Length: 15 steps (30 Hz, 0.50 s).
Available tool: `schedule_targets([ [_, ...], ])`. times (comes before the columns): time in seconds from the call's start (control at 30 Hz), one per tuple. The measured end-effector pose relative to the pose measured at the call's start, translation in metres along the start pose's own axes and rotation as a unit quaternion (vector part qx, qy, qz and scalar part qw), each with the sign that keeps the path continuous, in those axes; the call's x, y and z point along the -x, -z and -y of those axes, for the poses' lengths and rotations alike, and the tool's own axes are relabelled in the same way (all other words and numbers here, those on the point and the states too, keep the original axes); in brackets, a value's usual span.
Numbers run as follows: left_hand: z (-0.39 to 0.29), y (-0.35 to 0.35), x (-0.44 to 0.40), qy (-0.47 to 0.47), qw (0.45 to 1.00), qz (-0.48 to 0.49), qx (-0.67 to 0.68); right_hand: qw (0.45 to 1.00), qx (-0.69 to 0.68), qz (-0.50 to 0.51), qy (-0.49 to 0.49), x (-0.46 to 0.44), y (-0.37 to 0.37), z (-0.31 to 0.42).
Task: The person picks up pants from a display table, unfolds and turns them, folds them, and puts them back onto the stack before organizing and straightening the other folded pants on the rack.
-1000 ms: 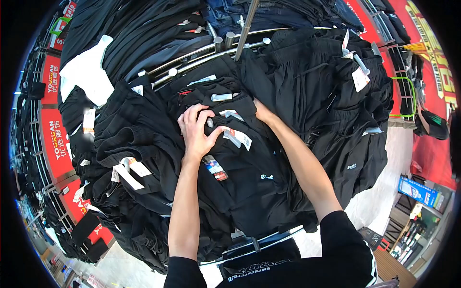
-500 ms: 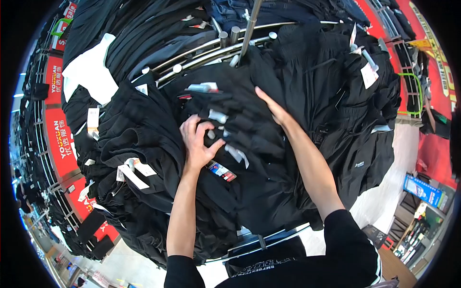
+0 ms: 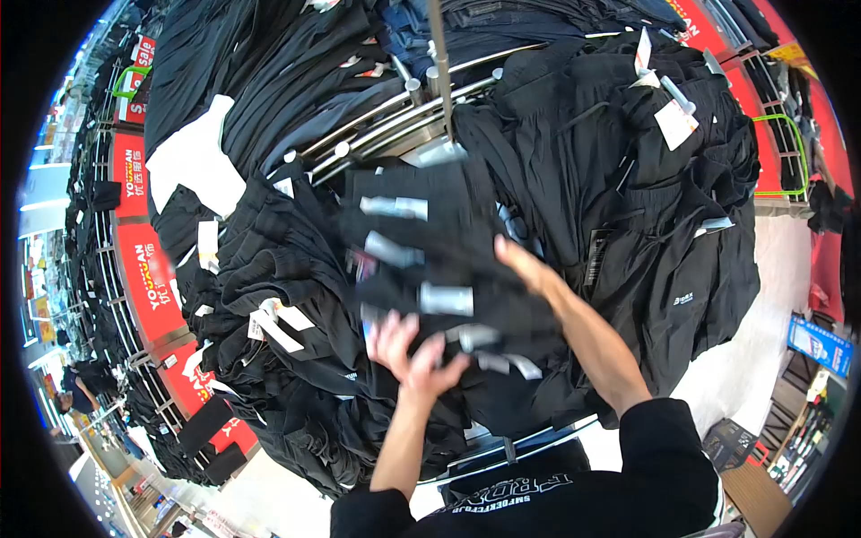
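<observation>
A batch of black trousers (image 3: 457, 233) hangs in the middle of the rack, waistbands toward the camera and blurred by motion. Several pale tags or size strips (image 3: 446, 300) show along their waistbands. My left hand (image 3: 414, 359) is at the lower left edge of these waistbands, its blurred fingers bent but spread apart. Across from it, my right hand (image 3: 531, 269) lies along the right side of the batch with fingers stretched out. Part of that hand's palm side is hidden against the dark cloth.
Metal rails (image 3: 395, 125) curve behind the trousers, with an upright pole (image 3: 441, 72). More black garments (image 3: 646, 206) hang to the right and left. A white piece (image 3: 197, 161) lies at the upper left. Red sign panels (image 3: 130, 175) line the left side; a blue box (image 3: 821, 345) is at right.
The middle trousers have shifted and spread, showing more waistband strips. My left hand has moved down and to the right; my right hand is slightly lower. The whole view has shifted a little.
</observation>
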<state>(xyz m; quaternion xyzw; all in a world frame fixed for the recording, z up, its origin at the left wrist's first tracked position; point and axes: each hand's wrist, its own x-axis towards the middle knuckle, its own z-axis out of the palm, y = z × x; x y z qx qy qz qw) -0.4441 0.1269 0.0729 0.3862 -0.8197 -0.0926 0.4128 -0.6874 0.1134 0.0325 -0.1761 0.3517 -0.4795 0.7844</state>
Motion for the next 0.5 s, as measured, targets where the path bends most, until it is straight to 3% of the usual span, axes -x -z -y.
schedule_targets([
  [0.1, -0.037, 0.025, 0.055, -0.014, 0.998, -0.005, -0.059, 0.977, 0.177, 0.003, 0.122, 0.032, -0.036, 0.002],
  [0.17, -0.038, 0.019, 0.075, -0.005, 0.997, 0.02, -0.078, 0.928, 0.324, -0.049, 0.176, 0.034, -0.041, -0.009],
  [0.37, -0.004, -0.03, 0.026, 0.019, 0.997, 0.04, -0.07, 0.924, 0.314, -0.173, 0.131, -0.023, -0.001, -0.01],
  [0.5, 0.025, -0.066, -0.009, -0.001, 0.999, 0.032, -0.027, 0.885, 0.343, -0.182, 0.258, -0.062, 0.035, 0.02],
])
